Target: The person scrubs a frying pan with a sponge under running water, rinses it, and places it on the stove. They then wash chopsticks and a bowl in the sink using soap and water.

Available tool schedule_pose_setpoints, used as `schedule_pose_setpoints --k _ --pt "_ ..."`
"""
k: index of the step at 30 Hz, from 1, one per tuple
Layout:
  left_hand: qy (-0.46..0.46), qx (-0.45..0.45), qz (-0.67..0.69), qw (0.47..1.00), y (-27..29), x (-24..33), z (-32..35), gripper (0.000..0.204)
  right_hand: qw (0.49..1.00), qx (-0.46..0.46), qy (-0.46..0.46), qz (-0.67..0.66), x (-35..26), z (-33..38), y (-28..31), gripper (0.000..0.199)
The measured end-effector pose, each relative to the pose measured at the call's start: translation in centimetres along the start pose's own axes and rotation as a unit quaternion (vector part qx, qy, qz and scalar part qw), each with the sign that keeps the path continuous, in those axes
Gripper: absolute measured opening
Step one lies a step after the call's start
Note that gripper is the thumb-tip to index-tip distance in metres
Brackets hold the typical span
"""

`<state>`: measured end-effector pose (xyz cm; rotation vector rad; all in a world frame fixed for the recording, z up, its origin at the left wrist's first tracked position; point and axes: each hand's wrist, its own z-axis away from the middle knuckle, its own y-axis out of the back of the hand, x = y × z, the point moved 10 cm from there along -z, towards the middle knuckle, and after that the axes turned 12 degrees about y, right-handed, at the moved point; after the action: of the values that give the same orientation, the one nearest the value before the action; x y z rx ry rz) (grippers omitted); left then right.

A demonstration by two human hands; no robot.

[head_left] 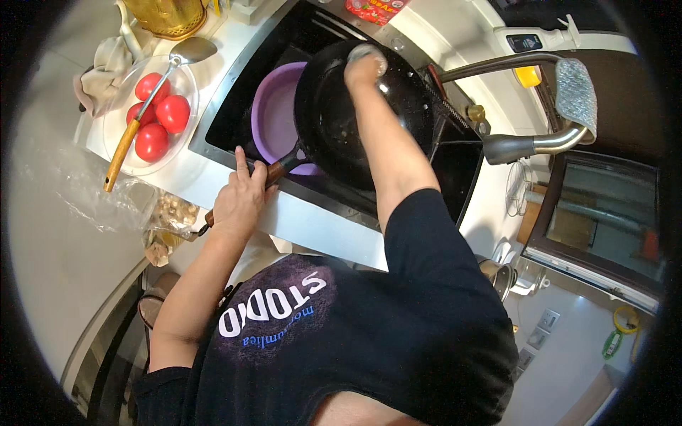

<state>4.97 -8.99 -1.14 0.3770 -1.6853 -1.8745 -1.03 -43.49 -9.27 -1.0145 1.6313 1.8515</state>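
At the counter's (320, 227) front edge, the wok (334, 135) over the sink (201, 144), likely heavy and slick, is held by its handle (283, 165), the surest hold, in the left hand (241, 195), a greyish scrubber (364, 52) in the right hand (365, 71).

A white countertop (220, 65) bears a clear bowl (182, 144) and yellow basket (167, 18).

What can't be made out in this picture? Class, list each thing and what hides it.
All in the head view:
- Silvery thing: exact kind unclear; the right hand covers part.
- Wok handle: a middle stretch, under the left hand.
- Purple basin: its right side, behind the wok.
- Gold-coloured container: top edge cuts it off.
- Red package: top edge cuts it off.
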Motion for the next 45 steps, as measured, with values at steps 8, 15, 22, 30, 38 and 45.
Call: schedule_pose_setpoints --k 8,15,22,30,38,45 --pt "0.025 -0.022 0.021 0.999 -0.8 -0.3 -0.2 0.046 0.763 -0.262 0.470 0.358 -1.3 12.3 -2.6 0.042" --pt "0.030 -0.026 0.023 0.999 -0.5 -0.4 0.0 0.043 0.630 -0.144 0.574 0.503 -2.0 1.1 3.8 0.036" --pt "0.029 -0.008 0.008 1.000 -0.3 -0.1 0.1 0.043 0.516 -0.231 0.458 0.686 4.5 6.8 11.4 0.034" --pt "0.033 -0.018 0.006 0.999 0.0 0.1 -0.1 0.042 0.787 -0.396 0.277 0.385 5.0 18.0 13.1 0.038" --pt "0.035 -0.021 0.011 0.999 -0.2 -0.1 -0.1 0.040 0.879 -0.360 0.291 0.115 -3.0 24.9 7.8 0.040" --pt "0.043 -0.033 0.001 0.999 -0.3 -0.2 -0.2 0.040 0.816 -0.331 0.369 0.297 1.0 21.9 15.8 0.037"
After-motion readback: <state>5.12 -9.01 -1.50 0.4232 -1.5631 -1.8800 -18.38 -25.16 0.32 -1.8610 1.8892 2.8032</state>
